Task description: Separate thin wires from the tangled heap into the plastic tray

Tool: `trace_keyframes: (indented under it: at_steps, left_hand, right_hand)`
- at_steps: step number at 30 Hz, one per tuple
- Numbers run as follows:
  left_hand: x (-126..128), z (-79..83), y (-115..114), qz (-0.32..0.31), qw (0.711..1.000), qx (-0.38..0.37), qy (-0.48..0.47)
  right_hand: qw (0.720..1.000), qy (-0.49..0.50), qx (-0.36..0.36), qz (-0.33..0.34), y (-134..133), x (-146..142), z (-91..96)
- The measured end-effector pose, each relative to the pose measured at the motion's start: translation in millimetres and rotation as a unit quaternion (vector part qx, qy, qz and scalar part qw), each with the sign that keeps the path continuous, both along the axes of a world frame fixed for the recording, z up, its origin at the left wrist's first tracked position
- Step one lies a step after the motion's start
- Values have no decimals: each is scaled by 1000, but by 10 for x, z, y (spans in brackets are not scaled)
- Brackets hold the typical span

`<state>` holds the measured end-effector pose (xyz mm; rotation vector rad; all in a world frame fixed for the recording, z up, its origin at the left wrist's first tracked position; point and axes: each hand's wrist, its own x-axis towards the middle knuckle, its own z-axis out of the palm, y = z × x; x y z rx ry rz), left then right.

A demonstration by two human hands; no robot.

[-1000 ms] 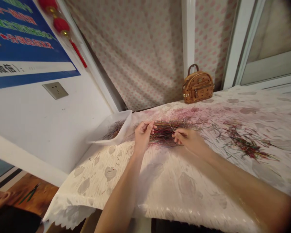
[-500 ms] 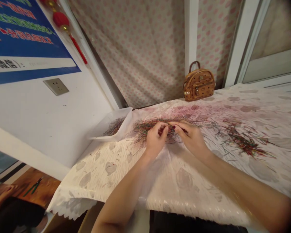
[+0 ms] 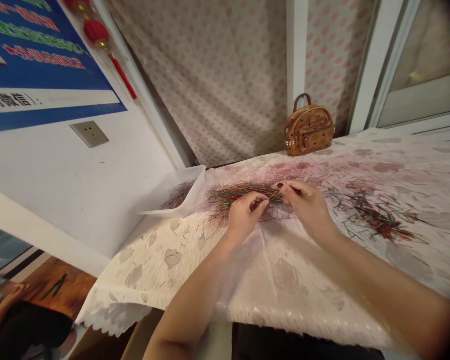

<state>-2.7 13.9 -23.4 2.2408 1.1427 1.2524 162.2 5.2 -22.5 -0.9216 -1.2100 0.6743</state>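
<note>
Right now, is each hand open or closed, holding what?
Left hand: closed in a pinch over the strand pile; anything held is too fine to tell.
Right hand: pinched closed; held item unclear.

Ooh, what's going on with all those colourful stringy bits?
Someone's left hand and right hand are close together at a pile of thin coloured strands on the tablecloth. The fingers seem to pinch something, but it's too fine to tell exactly what. More strands lie in the white tub on the left, and loose bits are scattered on the right.
</note>
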Motion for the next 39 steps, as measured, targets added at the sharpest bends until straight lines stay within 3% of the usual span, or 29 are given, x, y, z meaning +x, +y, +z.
trace_keyframes:
  at_steps: [2, 5, 9, 14, 18, 23, 32, 36, 39]
  left_hand:
    - [-72, -23, 62, -10, 999, 5, 32]
    - [-187, -41, 145, -21, 998, 12, 64]
    - [-301, -34, 211, 2, 998, 6, 60]
    - [-367, 60, 218, -4, 991, -90, -100]
    - [-408, 201, 188, -23, 952, -153, -263]
    - [-475, 310, 178, -47, 899, -188, -393]
    - [-630, 330, 280, 10, 821, -194, -537]
    - [-659, 382, 265, -1, 786, -219, -578]
    - [-664, 413, 238, -35, 772, -248, -585]
  right_hand:
    - [998, 54, 24, -30, 44, 105, 53]
    - [984, 168, 52, -28, 83, 282, 166]
    - [969, 235, 77, -9, 60, 501, 310]
    - [955, 289, 50, 44, 92, 617, 306]
    - [944, 316, -4, 89, 164, 561, 219]
    - [946, 295, -48, 128, 178, 443, 128]
    - [958, 154, -105, 217, 41, 166, 34]
    - [945, 125, -140, 268, -50, 54, 31]
    - [930, 46, -168, 323, -90, -34, 2]
